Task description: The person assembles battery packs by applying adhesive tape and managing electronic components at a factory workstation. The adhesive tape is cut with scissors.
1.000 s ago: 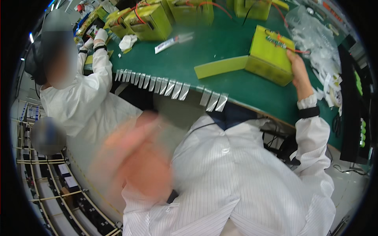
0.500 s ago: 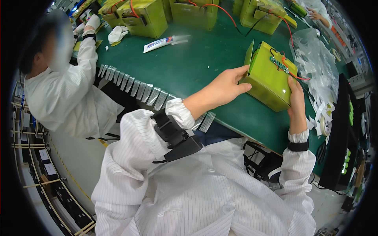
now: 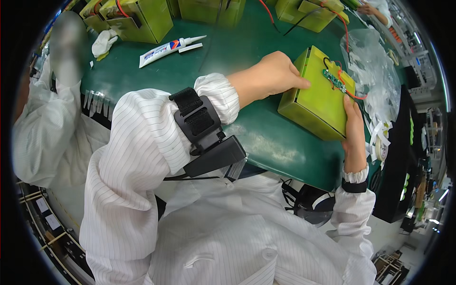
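Observation:
A box-shaped yellow-green battery pack (image 3: 316, 102) rests on the green table in front of me. On its top sits a small green circuit board (image 3: 334, 80) with red and black wires. My left hand (image 3: 278, 73) is closed at the pack's far left edge, thumb on the top face; its other fingertips are mostly hidden. Against the near right side of the pack, my right hand (image 3: 354, 130) grips with its fingers along the edge by the board. A white glue tube (image 3: 164, 51) with a long pointed nozzle lies left of my left hand, its thin white cap beside it.
Several similar packs (image 3: 142, 21) stand along the far side of the green table (image 3: 266, 142). Crumpled clear plastic (image 3: 373, 61) and a tape roll (image 3: 381, 148) lie at the right. A co-worker in a white coat (image 3: 47, 128) sits at the left. A crumpled white cloth (image 3: 103, 42) lies far left.
The pack's upright left flap has come down onto the top face. My left hand has moved from beside the flap onto that edge. My right hand keeps its hold; the view has shifted.

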Demonstrator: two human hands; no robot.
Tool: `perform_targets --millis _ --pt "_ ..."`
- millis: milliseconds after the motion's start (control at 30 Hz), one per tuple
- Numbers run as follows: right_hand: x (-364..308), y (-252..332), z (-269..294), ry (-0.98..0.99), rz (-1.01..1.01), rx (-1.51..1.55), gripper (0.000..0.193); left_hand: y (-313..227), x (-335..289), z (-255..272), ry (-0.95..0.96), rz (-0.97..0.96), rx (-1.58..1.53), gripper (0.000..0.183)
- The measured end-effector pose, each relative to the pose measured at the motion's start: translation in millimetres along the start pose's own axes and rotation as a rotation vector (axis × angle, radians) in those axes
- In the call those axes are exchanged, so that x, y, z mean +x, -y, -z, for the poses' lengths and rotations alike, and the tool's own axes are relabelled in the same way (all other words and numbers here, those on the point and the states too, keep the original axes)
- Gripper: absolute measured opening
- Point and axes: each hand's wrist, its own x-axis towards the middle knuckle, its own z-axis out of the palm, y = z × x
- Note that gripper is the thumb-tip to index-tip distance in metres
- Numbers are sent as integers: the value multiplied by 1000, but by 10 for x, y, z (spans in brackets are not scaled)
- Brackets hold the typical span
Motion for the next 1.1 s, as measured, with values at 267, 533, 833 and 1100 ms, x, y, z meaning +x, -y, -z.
perform_targets --millis 267,533,833,1100 --pt "-40 54 -25 -4 -28 -52 47 -78 80 -9 -37 36 243 37" --pt "-103 122 -33 -28 -61 -93 42 -11 100 -39 51 -34 252 33" --pt "-86 86 18 -16 -103 15 39 29 239 -29 46 -137 12 36" --pt "9 122 4 107 -58 4 44 81 90 -245 -138 -30 -115 39"
